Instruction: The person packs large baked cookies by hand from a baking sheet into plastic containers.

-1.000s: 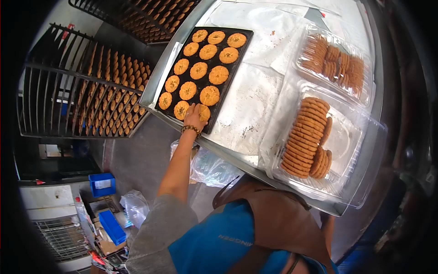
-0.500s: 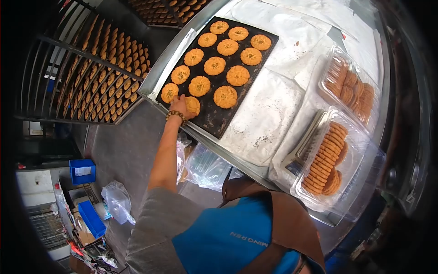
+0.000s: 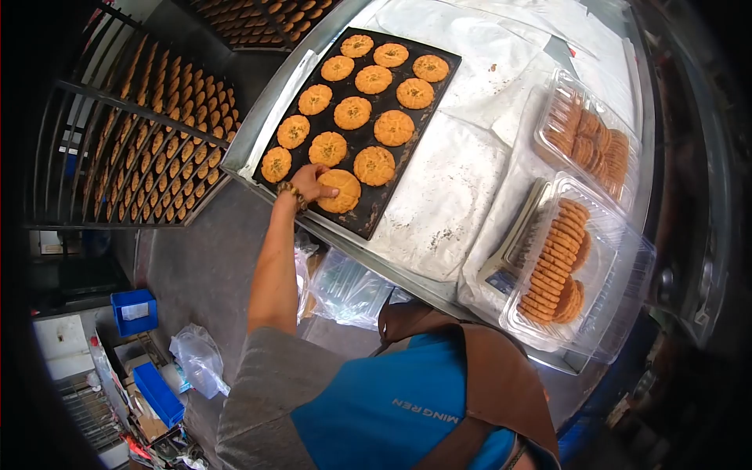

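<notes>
Wears a loose grey short sleeve [image 3: 262, 384] over the left upper arm and a bright blue top [image 3: 368, 419] printed with small white capitals reading MINGREN. Has a brown apron [image 3: 489, 384] with a narrow strap over the chest. Carries a brown beaded bracelet [image 3: 289, 190] on the wrist of the left hand [image 3: 310, 181].

From here I see the left hand [image 3: 309, 182] covering the near edge of the cookie [image 3: 342, 193] at the front of the baking tray [image 3: 374, 210]. I cannot tell whether the fingers [image 3: 322, 171] grip it or only rest on it. The scale [image 3: 501, 270] is mostly hidden under the clear container [image 3: 603, 258], its display too small to read. The rack [image 3: 157, 133] runs off into the dark rim at left.
</notes>
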